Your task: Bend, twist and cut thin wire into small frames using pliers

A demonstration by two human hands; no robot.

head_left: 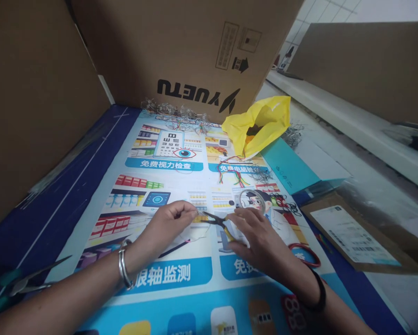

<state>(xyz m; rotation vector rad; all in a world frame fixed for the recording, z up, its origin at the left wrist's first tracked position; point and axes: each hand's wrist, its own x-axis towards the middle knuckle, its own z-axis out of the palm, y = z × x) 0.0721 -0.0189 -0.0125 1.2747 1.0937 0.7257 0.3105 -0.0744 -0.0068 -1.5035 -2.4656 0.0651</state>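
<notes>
The right hand [259, 232] held yellow-handled needle-nose pliers [220, 221] in its grip, jaws parted, above a printed poster [198, 279]. Beside the plier tips, the left hand [175, 218] pinched its fingertips together — anything between them too fine to discern.

Dark pliers [220, 222] with yellow handles [227, 234] show against a poster [215, 274] of white and bright blue, printed with red, green and yellow goods [109, 226], a black-on-white eye chart [170, 142] and a blue eye [184, 153]. The bag [271, 139] is vivid yellow, the box [288, 165] turquoise. The cords [237, 174] mix red, green and yellow; the wires [294, 135] are silvery. Black lettering [203, 95] marks the brown carton [142, 56], a white label [355, 235] the brown parcel [392, 270]. A white line [64, 201] crosses the deep-blue sheet [88, 186]. The bracelet [124, 265] is silver, the wristband [320, 291] black.
</notes>
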